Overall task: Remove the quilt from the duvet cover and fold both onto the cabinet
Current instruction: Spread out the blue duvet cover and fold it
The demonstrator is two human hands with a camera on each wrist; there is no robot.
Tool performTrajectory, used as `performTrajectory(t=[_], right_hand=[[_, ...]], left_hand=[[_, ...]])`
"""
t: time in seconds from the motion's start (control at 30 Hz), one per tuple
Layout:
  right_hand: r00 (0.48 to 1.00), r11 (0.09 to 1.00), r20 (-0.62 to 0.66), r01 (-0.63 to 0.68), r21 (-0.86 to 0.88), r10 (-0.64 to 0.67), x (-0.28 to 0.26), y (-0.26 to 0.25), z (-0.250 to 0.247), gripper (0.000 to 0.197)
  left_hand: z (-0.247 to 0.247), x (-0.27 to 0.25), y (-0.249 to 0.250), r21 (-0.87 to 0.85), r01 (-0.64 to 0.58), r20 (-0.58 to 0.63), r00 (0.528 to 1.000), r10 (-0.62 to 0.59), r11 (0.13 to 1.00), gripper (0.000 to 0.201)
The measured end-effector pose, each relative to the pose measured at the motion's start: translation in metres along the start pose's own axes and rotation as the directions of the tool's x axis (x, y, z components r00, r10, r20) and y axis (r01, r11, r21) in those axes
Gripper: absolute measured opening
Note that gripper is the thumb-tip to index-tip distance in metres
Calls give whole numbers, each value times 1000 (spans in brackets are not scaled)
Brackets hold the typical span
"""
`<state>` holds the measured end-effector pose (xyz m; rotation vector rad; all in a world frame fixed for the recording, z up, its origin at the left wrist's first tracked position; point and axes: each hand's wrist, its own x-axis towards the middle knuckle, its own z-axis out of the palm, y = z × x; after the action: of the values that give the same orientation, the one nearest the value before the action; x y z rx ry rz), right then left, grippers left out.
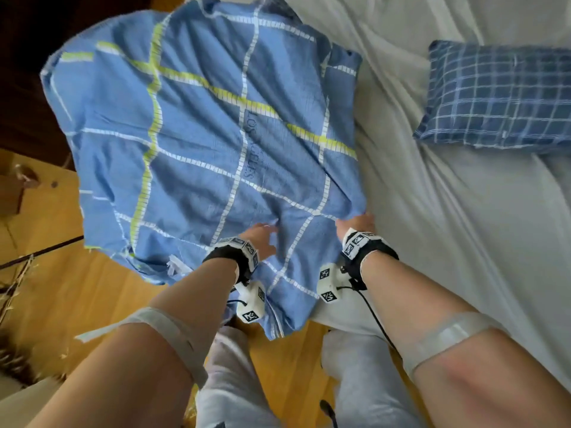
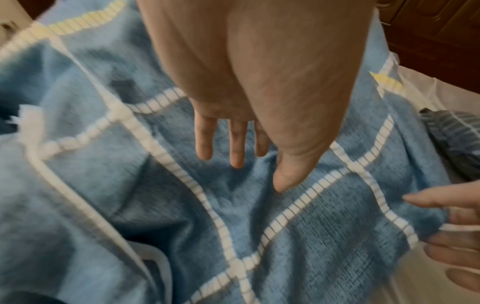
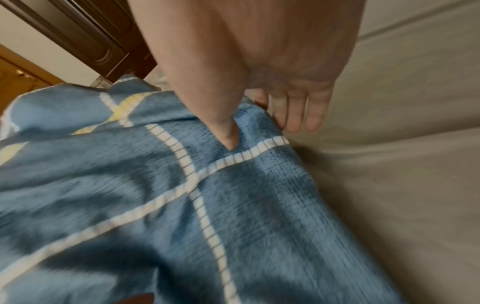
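Note:
The blue duvet cover (image 1: 200, 134) with white and yellow grid lines billows in the air over the bed's left edge and the floor. My left hand (image 1: 262, 239) lies on its near part with straight fingers (image 2: 233, 148) and grips nothing. My right hand (image 1: 355, 223) pinches the cover's right edge (image 3: 259, 144), thumb on top and fingers (image 3: 293, 115) underneath; in the left wrist view this right hand (image 2: 454, 226) shows at the right border. White bedding (image 1: 448, 211) covers the bed to the right; whether it is the quilt I cannot tell.
A dark blue plaid pillow (image 1: 500, 94) lies on the bed at the right. A dark wooden cabinet (image 1: 27, 88) stands at the far left. Below is wooden floor (image 1: 77, 288) with a cardboard box (image 1: 12, 193) and dried stalks (image 1: 12, 304).

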<state>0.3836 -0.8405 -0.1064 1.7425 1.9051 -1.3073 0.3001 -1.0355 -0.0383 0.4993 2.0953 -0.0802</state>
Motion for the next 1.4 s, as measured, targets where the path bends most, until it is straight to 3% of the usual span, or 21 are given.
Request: performTrajectory(t=[0.13, 0.33, 0.53, 0.67, 0.83, 1.0, 1.13, 1.23, 1.4], right_hand=[[991, 974, -36, 117, -196, -127, -51, -20, 21, 75], [945, 932, 252, 272, -239, -211, -154, -90, 84, 64], [849, 844, 408, 465, -269, -337, -299, -177, 178, 65], [791, 641, 455, 604, -474, -409, -394, -232, 256, 77], [695, 399, 546, 717, -571, -468, -505, -295, 347, 77], [633, 270, 602, 765, -585, -488, -562, -360, 435, 76], [639, 241, 627, 760, -603, -445, -581, -420, 515, 77], [659, 224, 632, 743, -630, -408, -578, -478, 576, 78], [699, 317, 588, 712, -627, -408, -570, -604, 640, 81]], left_hand=[[-11, -37, -50, -103, 124, -66, 989, -132, 987, 47], [-36, -115, -157, -269, 133, -153, 972, -179, 954, 47], [-86, -199, -307, -295, 78, -297, 940, -169, 952, 45], [-125, -262, -428, -164, 95, -412, 898, -156, 982, 49], [-164, -325, -578, -179, 165, -436, 871, -228, 970, 53], [-200, -339, -704, -268, 190, -383, 879, -286, 944, 53], [-240, -331, -784, -304, 188, -356, 887, -294, 934, 50], [-294, -307, -842, -294, 161, -403, 873, -275, 942, 49], [-415, -260, -908, -310, 102, -438, 867, -237, 945, 45]])
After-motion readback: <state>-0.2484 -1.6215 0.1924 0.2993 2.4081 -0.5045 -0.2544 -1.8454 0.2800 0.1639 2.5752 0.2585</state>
